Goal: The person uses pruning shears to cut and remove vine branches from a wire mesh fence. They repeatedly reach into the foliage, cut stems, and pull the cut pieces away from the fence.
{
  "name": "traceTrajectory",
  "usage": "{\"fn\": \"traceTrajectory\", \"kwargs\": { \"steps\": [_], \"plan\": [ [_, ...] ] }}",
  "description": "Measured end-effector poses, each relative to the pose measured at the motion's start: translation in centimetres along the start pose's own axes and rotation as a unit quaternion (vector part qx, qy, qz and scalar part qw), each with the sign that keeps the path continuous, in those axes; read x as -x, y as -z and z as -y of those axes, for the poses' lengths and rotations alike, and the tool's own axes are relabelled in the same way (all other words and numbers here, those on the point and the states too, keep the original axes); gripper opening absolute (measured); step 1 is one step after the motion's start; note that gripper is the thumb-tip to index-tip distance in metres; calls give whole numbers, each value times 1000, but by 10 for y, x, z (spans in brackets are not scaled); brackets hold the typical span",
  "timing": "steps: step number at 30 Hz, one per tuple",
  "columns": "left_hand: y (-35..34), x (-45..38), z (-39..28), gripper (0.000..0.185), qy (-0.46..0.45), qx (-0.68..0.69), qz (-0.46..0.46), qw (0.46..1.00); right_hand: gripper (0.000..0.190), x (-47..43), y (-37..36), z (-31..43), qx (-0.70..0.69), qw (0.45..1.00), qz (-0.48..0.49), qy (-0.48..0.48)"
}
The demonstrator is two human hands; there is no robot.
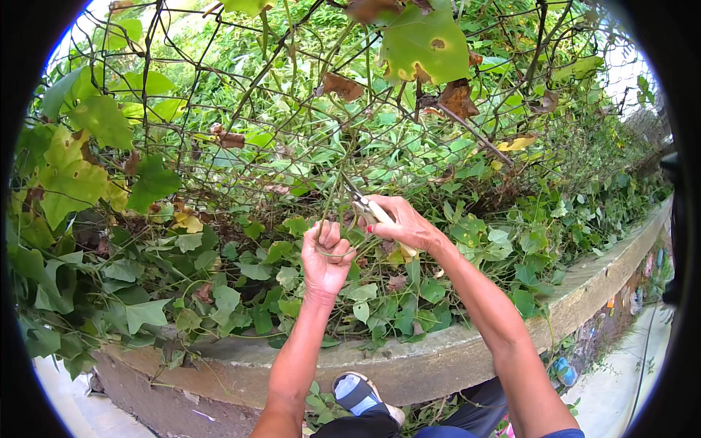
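My left hand (328, 254) is closed around a thin green vine stem (323, 211) that runs up toward the wire fence. Just to the right, my right hand (402, 222) grips a pair of pruning shears (378, 211) with pale handles. The metal blades point up and left, beside the stems at the fence's lower part. Whether the blades touch a stem is too small to tell. Climbing vines are tangled through the rusty wire mesh fence (252, 117), with green, yellowing and dry brown leaves on it.
A low concrete ledge (438, 361) curves below the fence, overhung by leafy vines (219, 295). My foot in a sandal (369, 394) is beside it. Blue litter (564, 372) lies at the wall's base on the right, near pale pavement (608, 378). A large leaf (424, 46) hangs close above.
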State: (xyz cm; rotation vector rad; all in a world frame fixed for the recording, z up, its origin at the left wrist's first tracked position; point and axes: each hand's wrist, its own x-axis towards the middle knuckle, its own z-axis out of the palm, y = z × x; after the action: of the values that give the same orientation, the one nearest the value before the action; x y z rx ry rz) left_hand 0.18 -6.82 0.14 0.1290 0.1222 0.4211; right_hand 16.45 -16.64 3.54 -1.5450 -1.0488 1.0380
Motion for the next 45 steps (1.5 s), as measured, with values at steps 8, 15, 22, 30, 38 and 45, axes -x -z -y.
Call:
{"fn": "traceTrajectory", "kwargs": {
  "steps": [8, 15, 22, 30, 38, 45],
  "plan": [
    [-1, -2, 3, 29, -3, -39, -32, 999, 25, -4, -8, 7, 9, 997, -66, 32],
    [93, 73, 22, 24, 59, -232, -379, 894, 23, 46, -34, -40, 123, 991, -54, 2],
    [148, 80, -3, 102, 58, -939, -171, 294, 56, 90, -38, -118, 232, 940, 27, -247],
    [-19, -75, -22, 24, -385, -781, -70, 486, 59, 78, -26, -108, 191, 956, -83, -205],
    [-73, -143, -3, 37, -403, -765, -175, 472, 51, 65, -31, -85, 103, 981, -102, -131],
    [-76, -154, -12, 21, -495, -719, -128, 471, 54, 76, -42, -86, 79, 981, -92, -150]
  ]
}}
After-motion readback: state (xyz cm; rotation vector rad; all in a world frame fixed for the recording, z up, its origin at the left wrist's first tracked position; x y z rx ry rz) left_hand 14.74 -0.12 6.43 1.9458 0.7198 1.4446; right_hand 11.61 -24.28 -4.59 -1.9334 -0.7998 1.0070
